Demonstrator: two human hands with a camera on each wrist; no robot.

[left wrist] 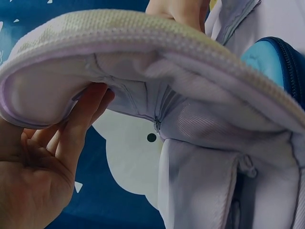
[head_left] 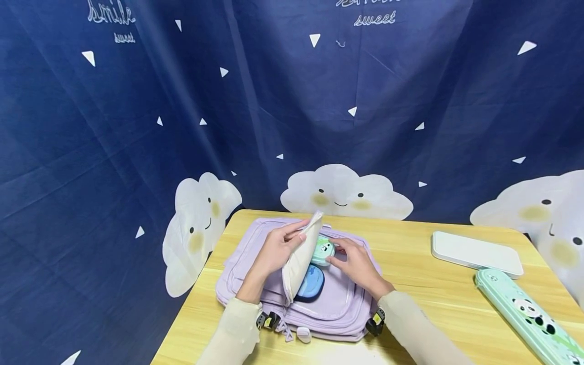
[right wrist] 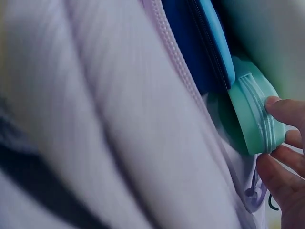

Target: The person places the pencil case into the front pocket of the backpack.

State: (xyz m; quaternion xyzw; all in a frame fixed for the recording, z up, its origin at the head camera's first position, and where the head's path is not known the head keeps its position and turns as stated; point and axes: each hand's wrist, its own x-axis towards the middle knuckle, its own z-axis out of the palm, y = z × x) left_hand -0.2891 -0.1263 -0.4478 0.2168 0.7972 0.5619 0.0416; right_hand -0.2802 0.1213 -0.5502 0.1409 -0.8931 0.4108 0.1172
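A lilac backpack (head_left: 255,243) lies flat on the table, its cream-edged front flap (head_left: 302,258) raised. My left hand (head_left: 279,248) grips the flap's upper part and holds it up; in the left wrist view the fingers (left wrist: 90,107) reach onto its lining. On the other side, my right hand (head_left: 358,263) pinches a small mint-green zip case (head_left: 323,251) with a panda print. Thumb and fingertips lie on its zipped side in the right wrist view. Beside it sits a small blue zip case (head_left: 311,284), partly covered by the flap.
To the right on the wooden table (head_left: 401,248) lie a white flat case (head_left: 476,251) and a long mint-green panda pencil case (head_left: 531,314). A dark blue curtain (head_left: 292,101) with cloud faces hangs along the back and left. Zip pulls (head_left: 303,334) dangle at the backpack's near edge.
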